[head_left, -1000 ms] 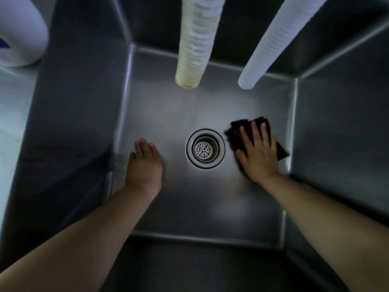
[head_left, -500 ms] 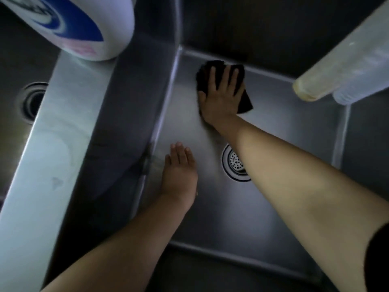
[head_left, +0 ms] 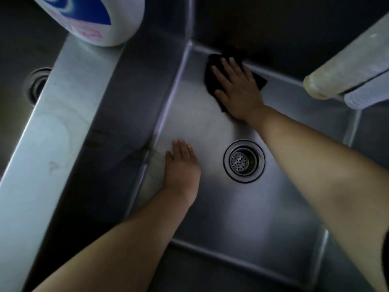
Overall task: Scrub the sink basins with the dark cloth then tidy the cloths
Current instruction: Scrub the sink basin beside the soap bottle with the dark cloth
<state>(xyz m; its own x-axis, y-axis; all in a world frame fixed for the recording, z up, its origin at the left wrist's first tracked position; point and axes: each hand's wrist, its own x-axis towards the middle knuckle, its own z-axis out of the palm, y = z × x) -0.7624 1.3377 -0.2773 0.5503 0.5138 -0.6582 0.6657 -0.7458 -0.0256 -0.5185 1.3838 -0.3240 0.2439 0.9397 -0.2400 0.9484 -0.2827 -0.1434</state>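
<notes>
I look down into a steel sink basin (head_left: 273, 224) with a round drain strainer (head_left: 244, 161) in its floor. The dark cloth (head_left: 211, 81) lies flat on the basin floor in the far left corner. My right hand (head_left: 236, 89) presses on it with straight, spread fingers, covering most of it. My left hand (head_left: 181, 165) rests flat on the basin floor near the left wall, fingers straight, holding nothing.
A steel divider (head_left: 54, 131) separates this basin from a second one with its own drain (head_left: 36, 86) at the left. A white bottle with a blue label (head_left: 94, 17) stands on the divider. Two pale corrugated hoses (head_left: 347, 70) hang in from the upper right.
My right hand has slid the dark cloth from beside the drain's right side to the far left corner of the basin. The view has shifted left. My left hand has stayed put.
</notes>
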